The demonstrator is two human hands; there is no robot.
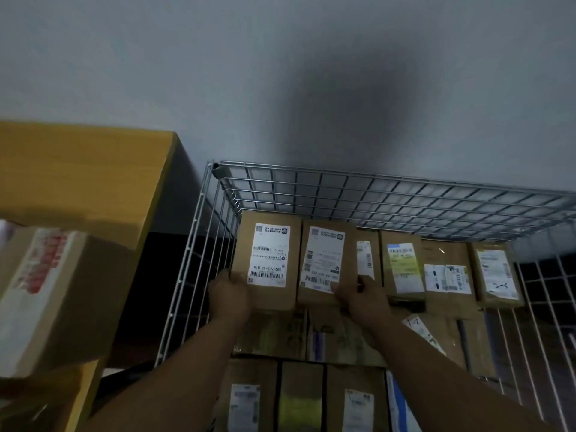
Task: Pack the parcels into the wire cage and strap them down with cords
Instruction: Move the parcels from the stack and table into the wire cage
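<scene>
A silver wire cage (pixel 374 194) stands against the wall, filled with cardboard parcels in rows. At the back left corner sits a brown parcel (pixel 268 244) with a white label. My left hand (pixel 229 294) grips its near left edge. Beside it is a second labelled parcel (pixel 325 260); my right hand (pixel 358 297) holds its near right corner, with fingers between it and a narrow parcel (pixel 366 260). More labelled parcels (pixel 402 266) line the back row to the right. A lower layer of parcels (pixel 302 397) lies nearer to me. No cords are visible.
A yellow wooden table (pixel 81 169) stands left of the cage. A large cardboard box (pixel 59 294) with red-printed tape rests at its near edge. The grey wall rises behind the cage. The cage's right wire side (pixel 548 294) shows dark floor beyond.
</scene>
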